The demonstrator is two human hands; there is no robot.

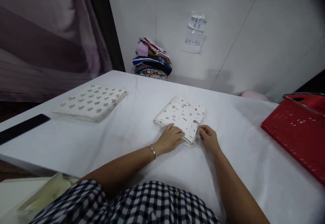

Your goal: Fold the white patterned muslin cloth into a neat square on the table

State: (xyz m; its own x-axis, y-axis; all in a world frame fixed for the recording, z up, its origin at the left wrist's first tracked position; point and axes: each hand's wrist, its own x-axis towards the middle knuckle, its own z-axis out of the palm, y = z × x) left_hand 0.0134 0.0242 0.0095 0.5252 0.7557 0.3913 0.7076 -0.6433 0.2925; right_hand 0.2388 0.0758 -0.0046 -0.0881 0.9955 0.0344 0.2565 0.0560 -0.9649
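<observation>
A small folded white cloth (pixel 181 114) with little scattered prints lies on the white-covered table in front of me. My left hand (pixel 169 138) rests on its near edge, fingers stretched out and lying flat over the layers. At the cloth's right edge is my right hand (pixel 209 137), its thumb and fingers drawn together in a pinch against the side near the front corner. How much fabric sits between those fingertips is hard to see. To the left lies a larger folded white cloth (pixel 91 100) with grey mushroom-like prints, apart from both hands.
The white table (pixel 132 115) ends at a pale wall, with a stack of folded fabrics (pixel 152 61) beyond its far edge. A red plastic basket (pixel 297 129) stands at the right. A flat black strip (pixel 22 128) lies at the left edge. Two paper notes (pixel 194 43) hang on the wall.
</observation>
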